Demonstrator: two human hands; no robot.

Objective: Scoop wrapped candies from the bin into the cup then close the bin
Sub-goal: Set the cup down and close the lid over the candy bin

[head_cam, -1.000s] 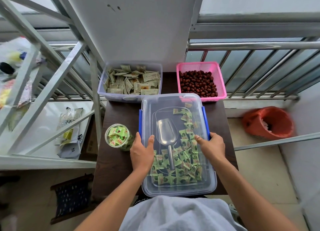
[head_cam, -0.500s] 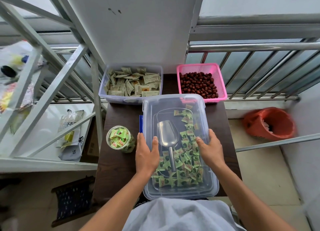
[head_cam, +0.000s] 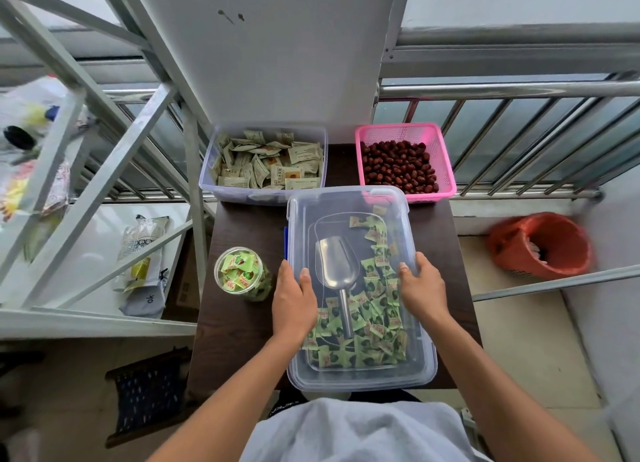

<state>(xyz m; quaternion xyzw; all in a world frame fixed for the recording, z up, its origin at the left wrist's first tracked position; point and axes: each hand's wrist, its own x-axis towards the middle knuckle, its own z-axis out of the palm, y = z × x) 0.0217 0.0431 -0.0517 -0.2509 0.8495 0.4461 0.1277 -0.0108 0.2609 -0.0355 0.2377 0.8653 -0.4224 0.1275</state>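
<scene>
Two hands press on one clear lid [head_cam: 349, 205] that covers the bin [head_cam: 427, 368] in front of you on the dark desk [head_cam: 242, 340]. Your left hand [head_cam: 292, 300] lies flat on the lid's left edge, its grip released, fingers spread and holding nothing. Your right hand [head_cam: 420, 290] curls over the right edge, its grip resting on the lid rather than clenched around it. Through the lid you can see one metal scoop [head_cam: 336, 264] lying among many green wrapped candies [head_cam: 367, 340]. One cup [head_cam: 240, 272], filled with the same candies, stands just left of the bin, near your left hand. Two more containers sit at the far edge: one clear tub [head_cam: 207, 184] of beige packets [head_cam: 270, 163] and one pink basket [head_cam: 445, 170] of red dates [head_cam: 398, 167].
</scene>
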